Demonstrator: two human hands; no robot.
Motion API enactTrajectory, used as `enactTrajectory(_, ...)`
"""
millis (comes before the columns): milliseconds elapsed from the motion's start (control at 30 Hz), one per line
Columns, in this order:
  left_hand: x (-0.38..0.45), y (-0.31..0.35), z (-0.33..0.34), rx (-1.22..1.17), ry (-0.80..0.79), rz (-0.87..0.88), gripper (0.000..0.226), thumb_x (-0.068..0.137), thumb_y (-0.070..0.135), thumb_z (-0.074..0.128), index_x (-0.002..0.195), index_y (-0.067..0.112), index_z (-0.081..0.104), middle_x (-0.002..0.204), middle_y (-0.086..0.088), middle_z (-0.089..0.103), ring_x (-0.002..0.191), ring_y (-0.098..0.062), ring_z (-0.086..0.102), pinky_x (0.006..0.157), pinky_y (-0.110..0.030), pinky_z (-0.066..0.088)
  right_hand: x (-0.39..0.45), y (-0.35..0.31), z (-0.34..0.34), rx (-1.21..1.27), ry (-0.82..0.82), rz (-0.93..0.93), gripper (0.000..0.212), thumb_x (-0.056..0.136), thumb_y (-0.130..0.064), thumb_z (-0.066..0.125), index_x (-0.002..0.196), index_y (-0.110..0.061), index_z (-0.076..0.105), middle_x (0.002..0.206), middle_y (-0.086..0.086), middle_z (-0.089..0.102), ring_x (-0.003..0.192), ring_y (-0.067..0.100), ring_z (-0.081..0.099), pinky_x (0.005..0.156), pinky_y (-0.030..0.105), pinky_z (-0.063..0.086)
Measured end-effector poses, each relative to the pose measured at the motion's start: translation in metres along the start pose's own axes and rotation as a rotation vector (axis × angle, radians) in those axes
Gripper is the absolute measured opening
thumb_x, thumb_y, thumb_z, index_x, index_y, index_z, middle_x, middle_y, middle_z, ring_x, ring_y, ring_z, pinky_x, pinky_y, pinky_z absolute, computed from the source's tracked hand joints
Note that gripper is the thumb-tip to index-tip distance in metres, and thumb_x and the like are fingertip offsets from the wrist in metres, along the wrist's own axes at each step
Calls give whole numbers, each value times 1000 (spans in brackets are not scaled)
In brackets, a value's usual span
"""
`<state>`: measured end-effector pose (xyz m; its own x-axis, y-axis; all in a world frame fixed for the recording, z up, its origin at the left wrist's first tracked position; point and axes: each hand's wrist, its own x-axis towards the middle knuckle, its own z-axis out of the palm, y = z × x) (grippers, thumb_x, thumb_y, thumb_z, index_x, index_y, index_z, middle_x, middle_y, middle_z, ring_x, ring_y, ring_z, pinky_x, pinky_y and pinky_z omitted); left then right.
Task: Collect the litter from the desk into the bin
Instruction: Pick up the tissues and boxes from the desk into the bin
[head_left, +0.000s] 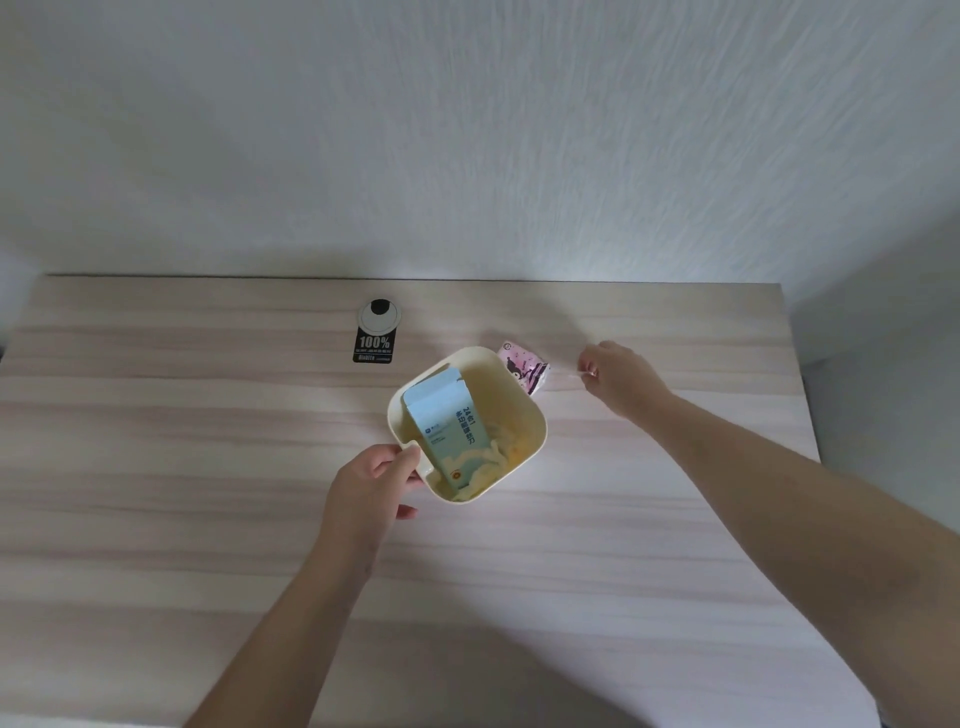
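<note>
A small cream square bin (519, 400) stands mid-desk. Inside it leans a light blue carton (448, 422) over some crumpled pale paper (485, 467). My left hand (374, 483) grips the bin's handle at its near-left corner. A pink and black wrapper (524, 366) lies on the desk, touching the bin's far-right side. My right hand (618, 376) is just right of that wrapper, its fingertips pinched on the wrapper's clear plastic end (563, 371).
The light wood desk (208, 493) runs back to a white wall. A black hang tag (376, 332) reading 100% lies at the back, left of the bin. The desk's right edge (802, 395) drops off beyond my right hand.
</note>
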<state>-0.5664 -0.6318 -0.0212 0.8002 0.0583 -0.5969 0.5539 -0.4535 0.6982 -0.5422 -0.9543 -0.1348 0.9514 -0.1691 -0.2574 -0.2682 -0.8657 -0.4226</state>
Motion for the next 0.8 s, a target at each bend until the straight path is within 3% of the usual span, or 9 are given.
enactTrajectory(167,-6,-1,1,-12,15,-8,20,96,23,55,99,10,70,87,-2,69,77,-6,65,62,-33,56,-32,-41,-35,224,168,-108,9,81,-9,66,88,-14,65,83,5,64,73,21,63,71,36,52)
enactTrajectory(333,-11,-3,2,-17,21,-4,18,95,22,56,96,9,69,84,-3,69,74,-7,65,62,-34,57,-84,-109,-66,379,192,-377,11,81,-11,71,89,-18,68,84,-7,62,66,5,59,64,17,49)
enactTrajectory(500,-16,-4,0,-12,32,15,16,95,22,58,97,11,69,82,-2,70,75,-8,66,61,-32,58,-99,-131,-65,250,144,-526,12,82,-25,72,94,-24,71,88,-9,65,70,9,60,60,27,51)
enactTrajectory(600,-18,-8,-3,-44,35,-1,18,96,21,57,98,8,69,82,-3,70,76,-10,67,61,-33,57,-94,-129,-64,252,128,-491,22,79,-29,75,100,-26,72,93,-8,68,77,7,59,65,26,50)
enactTrajectory(667,-19,-12,-5,-54,42,-6,17,96,21,58,97,9,69,81,-4,70,76,-10,67,60,-32,56,-86,-126,-62,338,142,-413,20,80,-27,75,99,-25,72,91,-9,68,75,2,57,68,21,50)
enactTrajectory(800,-20,-20,-11,-90,65,-18,16,95,21,60,95,8,70,82,-5,71,76,-10,68,55,-29,53,-64,-122,-56,472,198,-260,11,82,-22,73,92,-19,73,86,-5,71,72,9,65,68,24,53)
